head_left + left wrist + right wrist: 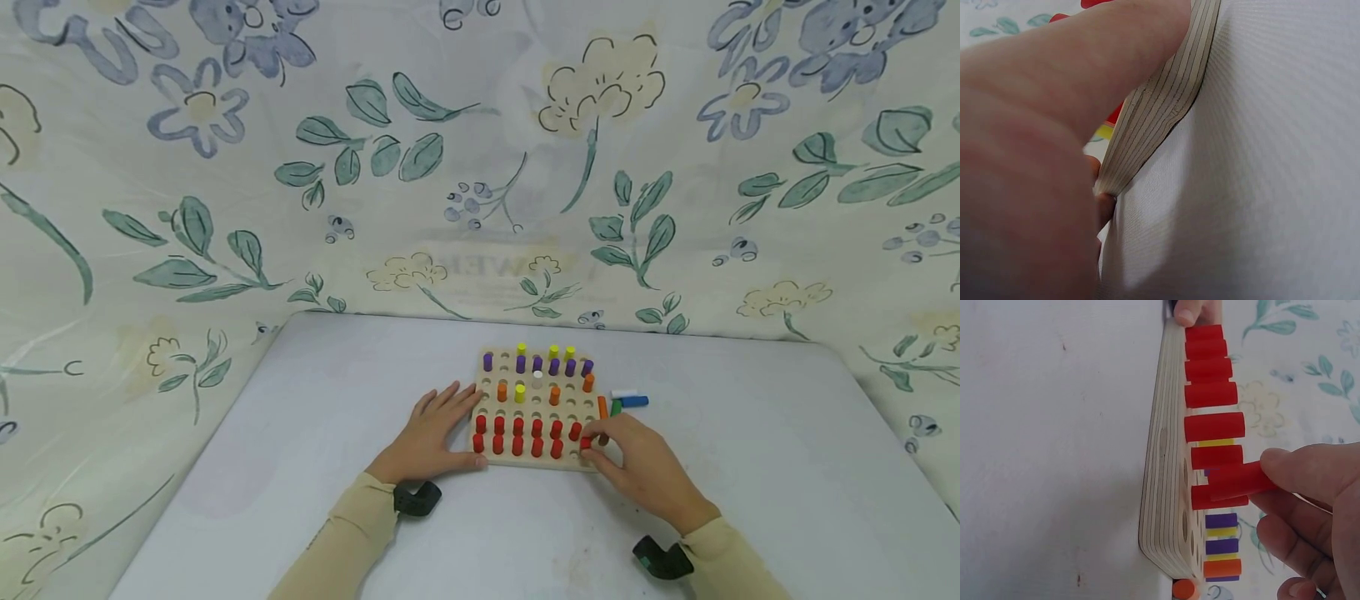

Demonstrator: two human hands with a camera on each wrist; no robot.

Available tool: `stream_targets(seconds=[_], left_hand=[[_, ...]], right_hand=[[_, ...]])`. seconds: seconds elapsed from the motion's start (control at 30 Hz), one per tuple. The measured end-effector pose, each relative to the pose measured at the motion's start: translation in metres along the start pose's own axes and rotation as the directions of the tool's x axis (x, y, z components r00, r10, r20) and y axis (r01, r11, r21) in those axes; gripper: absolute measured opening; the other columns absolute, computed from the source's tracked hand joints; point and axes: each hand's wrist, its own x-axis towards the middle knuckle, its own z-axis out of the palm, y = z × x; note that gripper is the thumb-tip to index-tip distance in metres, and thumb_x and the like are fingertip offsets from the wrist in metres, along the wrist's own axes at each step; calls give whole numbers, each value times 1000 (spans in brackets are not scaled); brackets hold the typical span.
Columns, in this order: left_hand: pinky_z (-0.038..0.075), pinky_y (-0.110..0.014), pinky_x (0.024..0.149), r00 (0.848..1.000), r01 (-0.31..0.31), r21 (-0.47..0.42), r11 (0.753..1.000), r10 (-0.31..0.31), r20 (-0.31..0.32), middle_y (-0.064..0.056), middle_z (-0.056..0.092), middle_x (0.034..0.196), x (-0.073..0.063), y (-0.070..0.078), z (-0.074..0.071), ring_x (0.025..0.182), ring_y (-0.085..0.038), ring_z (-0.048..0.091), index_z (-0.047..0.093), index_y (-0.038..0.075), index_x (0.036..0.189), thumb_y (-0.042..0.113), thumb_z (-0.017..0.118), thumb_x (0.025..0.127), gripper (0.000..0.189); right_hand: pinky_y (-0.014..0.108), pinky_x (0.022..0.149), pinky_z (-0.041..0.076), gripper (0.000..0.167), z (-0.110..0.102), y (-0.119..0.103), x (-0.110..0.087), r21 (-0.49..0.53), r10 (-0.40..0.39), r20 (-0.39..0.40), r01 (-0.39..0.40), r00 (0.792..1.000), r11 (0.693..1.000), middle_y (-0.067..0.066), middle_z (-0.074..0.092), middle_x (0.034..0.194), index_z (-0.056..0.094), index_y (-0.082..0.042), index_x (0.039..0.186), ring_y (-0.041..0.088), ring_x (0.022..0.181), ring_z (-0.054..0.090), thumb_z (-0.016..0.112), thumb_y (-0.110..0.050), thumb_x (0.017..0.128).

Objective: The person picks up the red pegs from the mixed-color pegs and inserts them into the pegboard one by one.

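A wooden peg board (525, 463) lies on the table, its layered edge (1166, 94) close up in the left wrist view. The left hand (423, 440) rests at the board's left side, fingers spread, with the thumb against the front left corner. Between thumb and fingers, the right hand (651, 468) pinches a red peg (1238, 480) over the front right corner. In the right wrist view this peg is tilted and clear of the holes. Red pegs (517, 446) stand in the two front rows; holes show at the right end of the front row.
Farther back on the board stand purple pegs (553, 367), yellow pegs (553, 352), orange pegs (502, 392) and a white peg (537, 379). Loose beside its right edge lie a blue peg (635, 402), a white peg (624, 393), a green peg (616, 407) and an orange peg (602, 407).
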Motion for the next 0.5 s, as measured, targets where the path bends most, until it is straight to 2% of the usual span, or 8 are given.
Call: stream_targets(seconds=[0.17, 0.5], left_hand=[[4, -55, 123, 1000, 0, 1, 1000, 0, -1, -5, 27, 165, 0, -1, 0, 154, -30, 12, 32, 15, 159, 65, 70, 81, 100], [3, -55, 123, 1000, 3, -1, 1000, -3, 2, -5, 27, 165, 0, 0, 0, 154, -30, 11, 32, 14, 159, 64, 70, 82, 100]], right_hand=[[30, 78, 57, 24, 2, 0, 1, 2, -17, -2, 17, 1000, 1000, -6, 65, 97, 70, -15, 107, 9, 86, 58, 81, -15, 86], [34, 82, 58, 24, 5, 0, 4, 1, 12, 20, -12, 1000, 1000, -4, 68, 100, 70, -16, 106, 10, 89, 60, 81, -16, 85]])
